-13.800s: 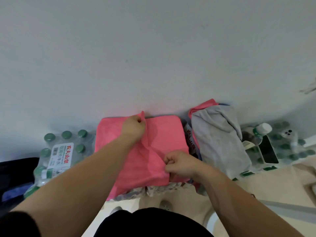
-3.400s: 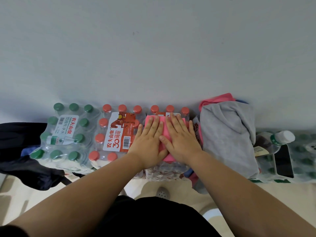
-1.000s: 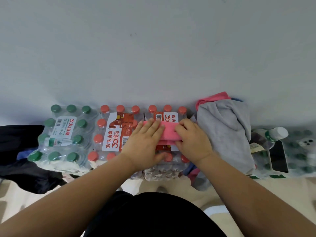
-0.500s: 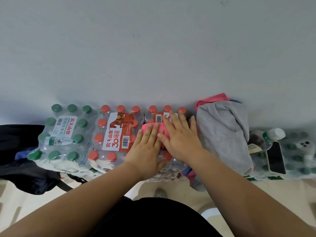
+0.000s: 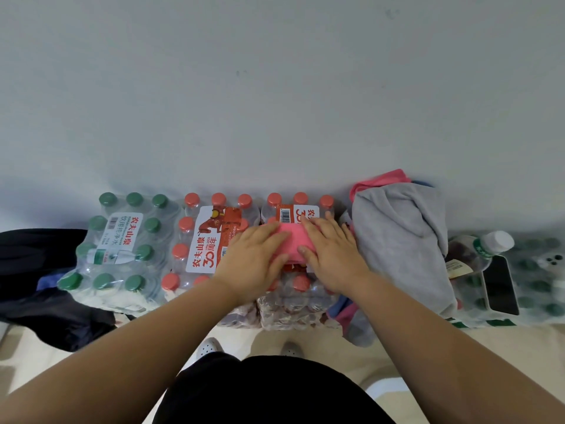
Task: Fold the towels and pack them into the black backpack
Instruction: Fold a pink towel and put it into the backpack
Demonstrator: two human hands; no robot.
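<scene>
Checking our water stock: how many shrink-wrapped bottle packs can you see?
4, possibly more hidden. Green-capped pack on the left; two red-capped packs, one centre-left, the other under the hands; a blurred green-capped pack far right, partly covered.

Grey towel heap rightward (touching wrist)
</scene>
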